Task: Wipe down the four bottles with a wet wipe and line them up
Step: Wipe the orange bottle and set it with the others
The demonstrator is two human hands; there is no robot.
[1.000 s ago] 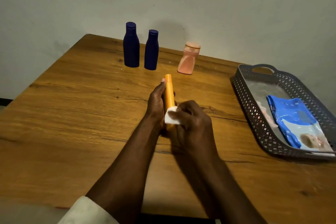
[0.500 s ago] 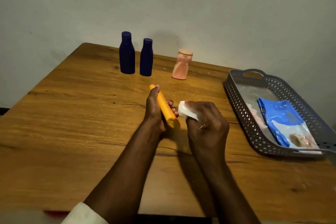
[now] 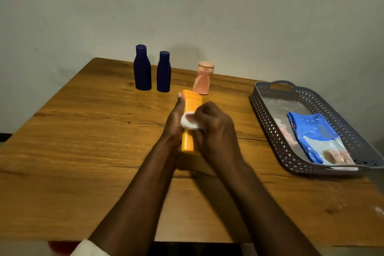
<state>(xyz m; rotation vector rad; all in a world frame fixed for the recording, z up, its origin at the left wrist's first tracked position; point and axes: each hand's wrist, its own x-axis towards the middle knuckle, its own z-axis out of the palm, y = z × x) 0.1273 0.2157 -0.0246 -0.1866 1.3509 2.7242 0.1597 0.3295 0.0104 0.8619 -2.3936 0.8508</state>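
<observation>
Left hand (image 3: 176,122) closed around orange bottle (image 3: 190,122) above mid-table (image 3: 83,151); right hand (image 3: 216,129) pinches wet wipe (image 3: 188,122) against it. Two blue bottles (image 3: 152,70) and pink bottle (image 3: 202,78) stand in back row. Looks like last bottle: finish wiping, then place.

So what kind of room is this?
Probably a plain room at home, though that is a guess: a bare wall, a wooden table, toiletry bottles and a basket holding a wipes pack.
</observation>
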